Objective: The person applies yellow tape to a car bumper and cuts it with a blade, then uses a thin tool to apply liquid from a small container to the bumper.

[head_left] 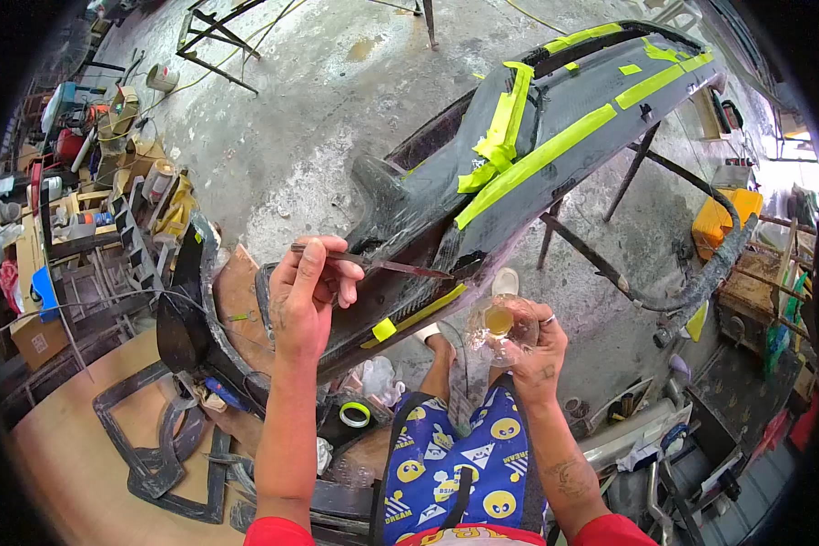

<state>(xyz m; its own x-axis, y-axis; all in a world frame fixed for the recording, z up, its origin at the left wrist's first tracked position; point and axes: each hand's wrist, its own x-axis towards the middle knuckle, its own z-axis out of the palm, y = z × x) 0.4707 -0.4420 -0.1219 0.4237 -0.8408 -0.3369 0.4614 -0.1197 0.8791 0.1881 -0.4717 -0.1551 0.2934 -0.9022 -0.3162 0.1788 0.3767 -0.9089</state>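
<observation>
My left hand is closed around one end of a thin, narrow blade-like tool. Its tip reaches over a dark recess near the edge of a black car body panel. Strips of bright yellow-green tape run along the panel, and a short piece of yellow tape sticks to its near end. In my right hand is a clear plastic cup with some yellowish liquid in the bottom, held just to the right of the panel's near edge.
Dark metal stand legs hold the panel above the concrete floor. A roll of tape lies near my knees, and black frame parts rest at left. Cluttered shelving lines the left side; a yellow case stands at right.
</observation>
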